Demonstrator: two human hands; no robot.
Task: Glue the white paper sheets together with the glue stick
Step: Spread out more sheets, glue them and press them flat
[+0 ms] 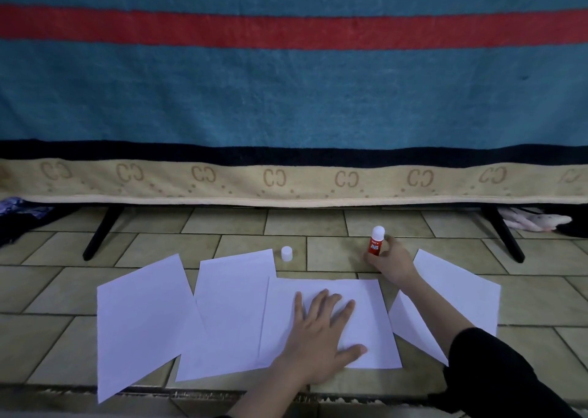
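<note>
Left hand [321, 338] lies flat, fingers spread, pressing the middle white paper sheet [359, 309]; right hand [389, 261] grasps the red glue stick with white tip [376, 241], upright, tip up, far of that sheet. Four sheets lie across tan floor tiles [63, 290]; a small white cap [286, 253] stands apart. Teal striped blanket [286, 99] hangs behind.
</note>
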